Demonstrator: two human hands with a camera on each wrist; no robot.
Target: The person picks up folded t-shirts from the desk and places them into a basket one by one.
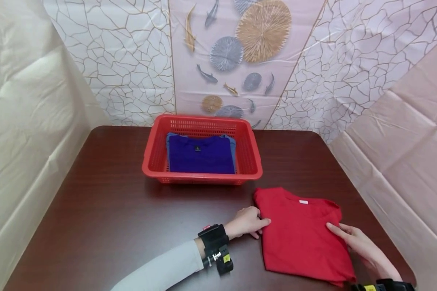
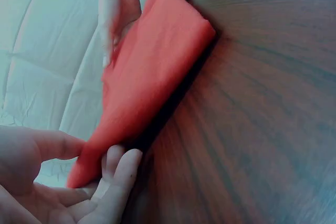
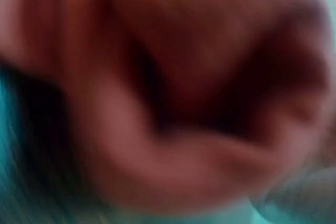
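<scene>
While our left hand (image 1: 248, 221) and right hand (image 1: 362, 244) pinch opposite edges of flat-folded red fabric T-shirt (image 1: 302, 238) between them, red rectangular plastic basket (image 1: 202, 176) sits ahead-left, nearer left.

Left tabletop (image 1: 94, 206) gives passage — basket (image 1: 200, 176) blocks back centre, red shirt (image 1: 304, 236) right.

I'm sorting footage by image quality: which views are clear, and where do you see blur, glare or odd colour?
Head view: mostly clear, pale glare on the table, darker shadow around the base of the basket; left wrist view: bluish-green cast, red shirt readable, dark shadow along its lower edge; right wrist view: heavily blurred, reddish shapes too soft to identify.
</scene>
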